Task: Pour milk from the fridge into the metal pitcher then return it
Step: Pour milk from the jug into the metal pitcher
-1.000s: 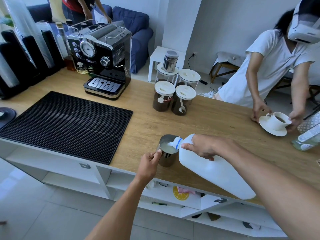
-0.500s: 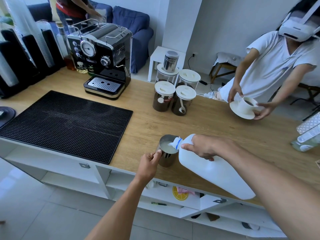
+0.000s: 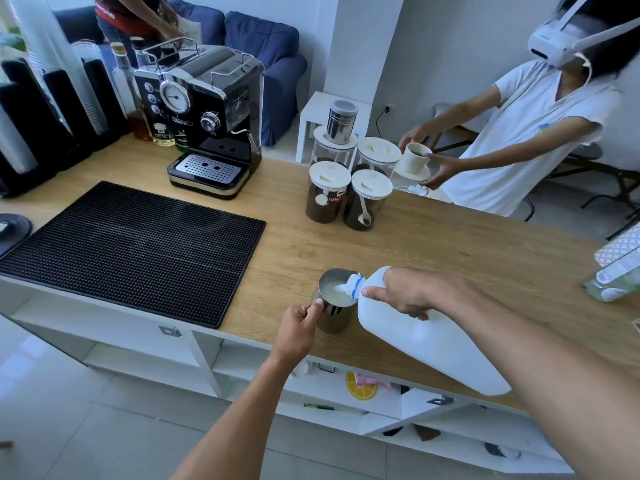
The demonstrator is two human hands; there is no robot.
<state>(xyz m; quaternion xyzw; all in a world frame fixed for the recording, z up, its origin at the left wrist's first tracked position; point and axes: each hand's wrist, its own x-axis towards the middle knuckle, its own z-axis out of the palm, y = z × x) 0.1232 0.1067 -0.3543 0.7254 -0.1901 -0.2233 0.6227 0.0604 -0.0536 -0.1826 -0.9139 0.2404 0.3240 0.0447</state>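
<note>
Steel pitcher partly filled on bench; left hand pinching handle, right hand clamped around tilted jug. Pouring underway; fridge return pending.

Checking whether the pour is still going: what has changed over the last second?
Only the other person's cup and saucer moved: lifted off the counter and carried toward the jars. Right hand keeps the milk jug tipped into the pitcher; left hand still holds its handle.
</note>
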